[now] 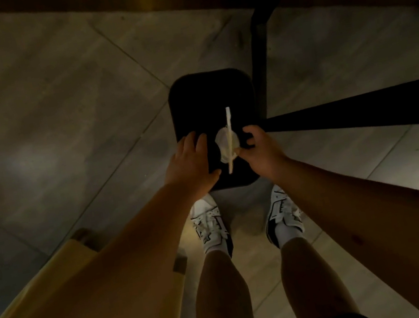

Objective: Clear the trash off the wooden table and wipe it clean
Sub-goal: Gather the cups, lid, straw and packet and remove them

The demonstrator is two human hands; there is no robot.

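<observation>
Bare forearms reach down from the bottom of the view toward a black bin (pixel 209 94) standing on the tiled floor (pixel 52 102), right in front of two white sneakers (pixel 210 223). Over the bin's dark opening the right hand (pixel 260 150) pinches the lower end of a pale straw (pixel 229 138) between thumb and curled fingers; the straw slants up and away across a whitish round lid or cup (pixel 225 142) (too dim to say which). That piece of trash hangs above the bin's mouth, between the two hands. On the other side the left hand (pixel 189 162) lies flat on the bin's near-left rim, fingers straight and spread, thumb pointing toward the lid. To the lower left a corner of the yellowish wooden table (pixel 61 311) juts in beneath the left arm. Black metal legs (pixel 262 65) of some other furniture stand just right of the bin, touching its edge as far as the gloom lets one see
</observation>
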